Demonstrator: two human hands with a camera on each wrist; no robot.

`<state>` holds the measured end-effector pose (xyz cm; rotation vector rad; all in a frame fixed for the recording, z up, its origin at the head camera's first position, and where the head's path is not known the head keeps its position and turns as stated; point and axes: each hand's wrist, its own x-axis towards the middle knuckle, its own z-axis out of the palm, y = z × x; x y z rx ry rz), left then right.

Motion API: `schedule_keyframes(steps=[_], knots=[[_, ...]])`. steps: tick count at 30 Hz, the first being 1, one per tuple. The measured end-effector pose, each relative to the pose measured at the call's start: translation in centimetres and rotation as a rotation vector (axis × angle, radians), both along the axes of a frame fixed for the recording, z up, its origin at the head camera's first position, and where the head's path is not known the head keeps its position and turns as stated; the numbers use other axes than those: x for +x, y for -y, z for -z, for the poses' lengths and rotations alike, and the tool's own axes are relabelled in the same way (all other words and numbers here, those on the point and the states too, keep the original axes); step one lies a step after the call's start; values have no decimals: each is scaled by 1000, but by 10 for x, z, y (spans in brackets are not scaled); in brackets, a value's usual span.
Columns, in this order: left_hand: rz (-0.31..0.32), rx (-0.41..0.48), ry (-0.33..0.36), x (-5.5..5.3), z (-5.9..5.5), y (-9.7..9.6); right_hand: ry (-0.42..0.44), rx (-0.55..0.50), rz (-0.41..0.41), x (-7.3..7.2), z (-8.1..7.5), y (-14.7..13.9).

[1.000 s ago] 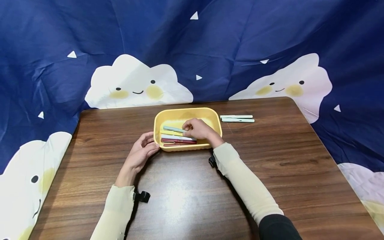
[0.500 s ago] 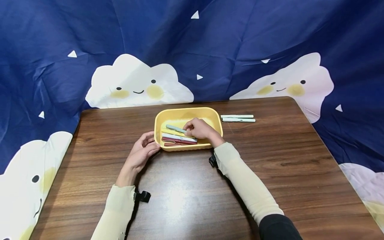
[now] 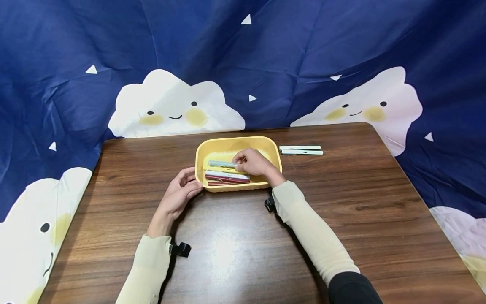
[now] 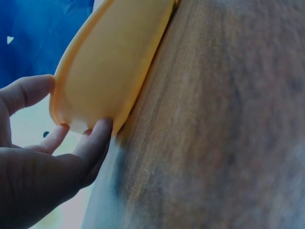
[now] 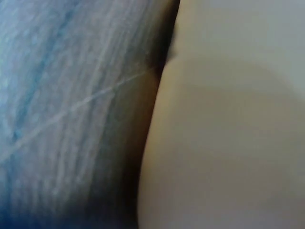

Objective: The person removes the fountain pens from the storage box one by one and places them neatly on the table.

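In the head view a yellow plastic bin [image 3: 262, 141] holds several pens. My right hand [image 3: 252, 162] reaches into it and pinches the right end of a pale blue-green pen [image 3: 220, 164]. Just nearer lie a yellow pen [image 3: 218, 169], a whitish pen [image 3: 220, 174] and dark red pens [image 3: 228, 179], roughly side by side. My left hand [image 3: 178, 192] is at the bin's left end. In the left wrist view, its fairly straight fingertips [image 4: 102, 126] touch the bin's outer wall [image 4: 109, 62]. The right wrist view shows only the blurred bin wall [image 5: 228, 133] and table.
Two pale green pens [image 3: 301, 150] lie side by side on the brown wooden table [image 3: 341, 211], just right of the bin. A blue curtain with white clouds [image 3: 174, 109] hangs behind the table's back edge.
The pale blue-green pen in my right hand first tilted, its left end up, then turned level, sitting slightly farther back. My left hand and the bin look unmoved.
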<state>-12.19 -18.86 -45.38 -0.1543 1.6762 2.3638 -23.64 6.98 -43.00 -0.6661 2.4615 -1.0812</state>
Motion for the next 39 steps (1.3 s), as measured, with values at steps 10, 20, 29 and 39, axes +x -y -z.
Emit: schedule_keyframes(steps=[10,20,29,39], knots=[[-3,12,-2,0,0,-1,7,-31,20,2,-5,-5],[-1,12,-2,1,-1,-1,-2,-74,35,5,-12,-13],[3,8,-3,1,-1,0,-88,-73,34,5,-17,-21],[2,11,-4,0,0,0,-148,-109,10,6,-25,-30]])
